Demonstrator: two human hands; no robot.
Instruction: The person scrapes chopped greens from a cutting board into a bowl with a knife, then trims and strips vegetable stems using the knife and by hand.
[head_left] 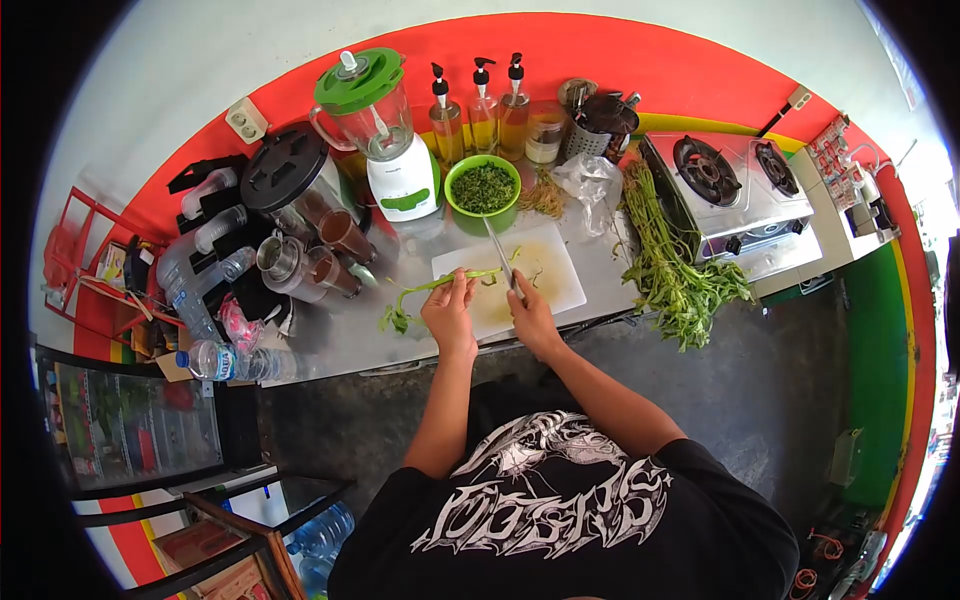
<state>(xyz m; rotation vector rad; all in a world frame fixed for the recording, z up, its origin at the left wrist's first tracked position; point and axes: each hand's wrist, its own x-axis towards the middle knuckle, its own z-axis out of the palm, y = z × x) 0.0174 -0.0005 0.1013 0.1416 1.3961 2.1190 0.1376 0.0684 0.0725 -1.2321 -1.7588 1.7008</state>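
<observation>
My left hand (449,309) pinches a green leafy stalk (409,292) over the left part of a white cutting board (563,262). The stalk's leaves hang off to the left, past the board's edge. My right hand (533,318) is closed around the handle of a knife (497,243), whose blade points away from me, up towards a green bowl (482,223). Chopped dark greens (483,188) fill the bowl. Small plant scraps lie on the board near the knife. To the right, a large bunch of leafy stalks (660,240) hangs partly over the counter's front edge.
A white blender (405,180) with a green lid stands behind the bowl, beside several pump bottles (447,128). A two-burner gas stove (738,200) sits at right, near a clear plastic bag (590,190). Pitchers, cups and a water bottle (222,360) crowd the left.
</observation>
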